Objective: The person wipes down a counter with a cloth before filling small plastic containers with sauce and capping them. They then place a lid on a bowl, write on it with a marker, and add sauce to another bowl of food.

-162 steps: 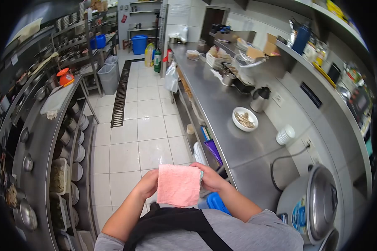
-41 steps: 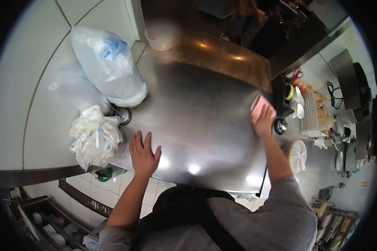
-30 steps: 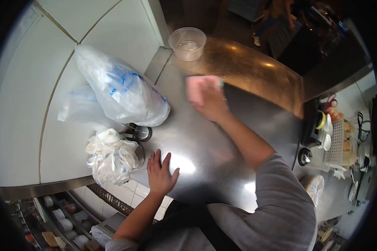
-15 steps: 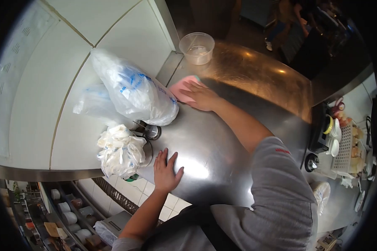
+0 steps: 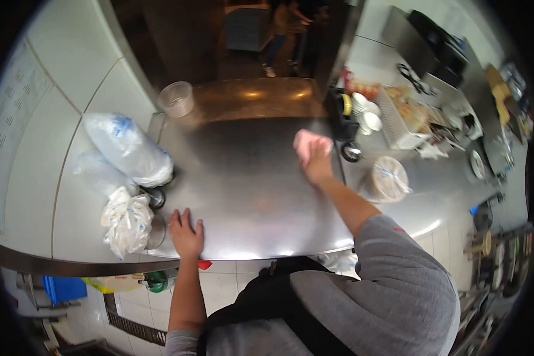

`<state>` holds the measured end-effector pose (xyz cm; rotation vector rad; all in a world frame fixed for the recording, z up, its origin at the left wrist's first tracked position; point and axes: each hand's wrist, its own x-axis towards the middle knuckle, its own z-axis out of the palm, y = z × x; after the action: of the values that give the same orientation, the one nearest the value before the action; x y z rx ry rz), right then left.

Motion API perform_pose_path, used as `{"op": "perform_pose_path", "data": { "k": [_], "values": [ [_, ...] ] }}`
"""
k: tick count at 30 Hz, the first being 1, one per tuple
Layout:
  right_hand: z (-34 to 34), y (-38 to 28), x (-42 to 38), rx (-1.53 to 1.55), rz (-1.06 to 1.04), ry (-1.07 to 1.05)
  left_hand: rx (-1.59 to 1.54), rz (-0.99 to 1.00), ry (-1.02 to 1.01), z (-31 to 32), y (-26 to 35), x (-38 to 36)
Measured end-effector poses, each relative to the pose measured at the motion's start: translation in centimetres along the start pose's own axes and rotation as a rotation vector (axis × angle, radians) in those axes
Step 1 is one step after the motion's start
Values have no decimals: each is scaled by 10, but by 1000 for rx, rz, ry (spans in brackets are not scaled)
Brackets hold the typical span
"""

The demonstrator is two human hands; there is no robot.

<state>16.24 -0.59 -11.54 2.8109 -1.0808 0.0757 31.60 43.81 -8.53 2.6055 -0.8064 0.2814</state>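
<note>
My right hand (image 5: 318,165) is on a pink cloth (image 5: 310,144) at the right side of the steel counter (image 5: 243,178); motion blurs its fingers, and the cloth bunches in front of and under them. Near the counter's front left edge, my left hand (image 5: 187,234) lies flat with its fingers apart, holding nothing. Left of that hand are a bundle of white plastic bags (image 5: 126,222) and a large clear bag with blue print (image 5: 127,148). A clear plastic tub (image 5: 176,99) stands at the counter's back left.
To the right are a perforated basket (image 5: 404,121) with packets, stacked white cups or lids (image 5: 366,113), a black device (image 5: 343,118) and a wrapped round container (image 5: 390,179). A person (image 5: 282,35) stands beyond the counter. Tiled wall (image 5: 65,71) borders the left.
The view has turned to the right. My right hand has moved the pink cloth from beside the clear bag across to the counter's right side. My left hand stays on the front left edge.
</note>
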Motion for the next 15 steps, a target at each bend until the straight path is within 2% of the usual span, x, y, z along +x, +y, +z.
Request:
{"op": "perform_pose_path", "data": {
  "k": [3, 5, 6, 7, 8, 9, 10, 11, 13, 14, 15],
  "values": [
    [1, -10, -134, 218, -260, 185, -19, 40, 31, 1, -1, -2],
    [-29, -12, -216, 322, -402, 92, -97, 19, 79, -2, -1, -6],
    [-36, -11, -245, 413, -457, 115, -111, 49, 71, -4, -4, -8],
    [-41, -7, -267, 506, -514, 136, -199, 61, 190, -6, -7, -11],
    [-44, -2, -280, 503, -480, 138, -286, 69, 304, -8, -5, -19],
    [-46, 1, -291, 705, -516, 95, -293, 95, 288, -8, -1, -29],
    [-48, 5, -300, 909, -556, 58, -340, 26, 351, -10, 2, -39],
    [-63, 15, -302, 912, -539, 70, -387, -49, 420, -11, 5, -49],
    [-100, 42, -293, 1349, -314, -383, -357, -33, 420, -15, 9, -84],
    [-99, 59, -292, 1316, -176, -395, -324, -30, 423, -16, 13, -101],
    [-101, 76, -291, 1323, -170, -380, -392, -87, 438, -16, 21, -119]
  ]
}}
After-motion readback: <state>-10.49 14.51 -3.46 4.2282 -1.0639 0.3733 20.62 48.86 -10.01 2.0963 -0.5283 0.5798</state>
